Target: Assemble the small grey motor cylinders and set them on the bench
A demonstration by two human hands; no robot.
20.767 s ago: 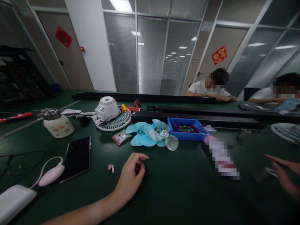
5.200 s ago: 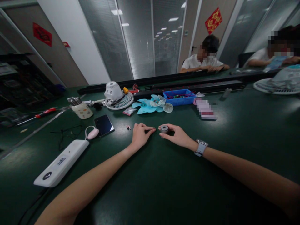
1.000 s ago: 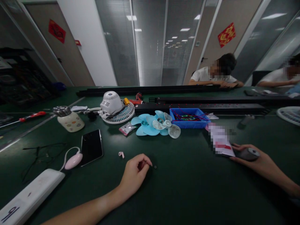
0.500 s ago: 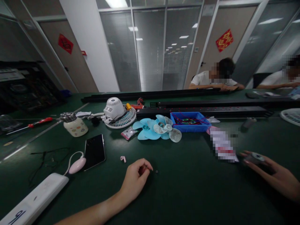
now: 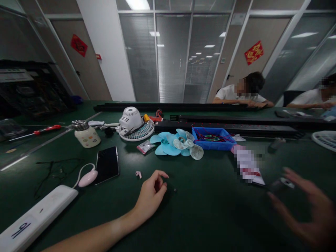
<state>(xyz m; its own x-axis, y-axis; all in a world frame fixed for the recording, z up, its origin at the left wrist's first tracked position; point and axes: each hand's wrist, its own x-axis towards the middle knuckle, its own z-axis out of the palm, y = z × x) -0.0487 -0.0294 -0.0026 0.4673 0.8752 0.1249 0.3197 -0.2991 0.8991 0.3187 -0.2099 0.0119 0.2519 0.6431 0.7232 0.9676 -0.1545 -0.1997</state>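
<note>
My left hand hovers low over the dark green tabletop, fingers loosely curled, a gap between thumb and forefinger and nothing visible in it. Just right of it lies a tiny dark ring-like part. At the right, my right hand, blurred, spreads its thumb and fingers around a small grey metal cylinder that resembles a motor. Space shows between the fingers and the cylinder. A similar cylinder stands farther back. Blue and clear fan blades lie mid-table beside a blue tray of wires and boards.
A white fan housing, patterned jar, phone, pink earbud and white power strip occupy the left. Pink-and-white packaging lies near the cylinder. Long black rails cross behind; two people sit beyond.
My right hand's fingers have spread away from the grey cylinder they were around. My left thumb and forefinger have parted. The camera view has shifted slightly.
</note>
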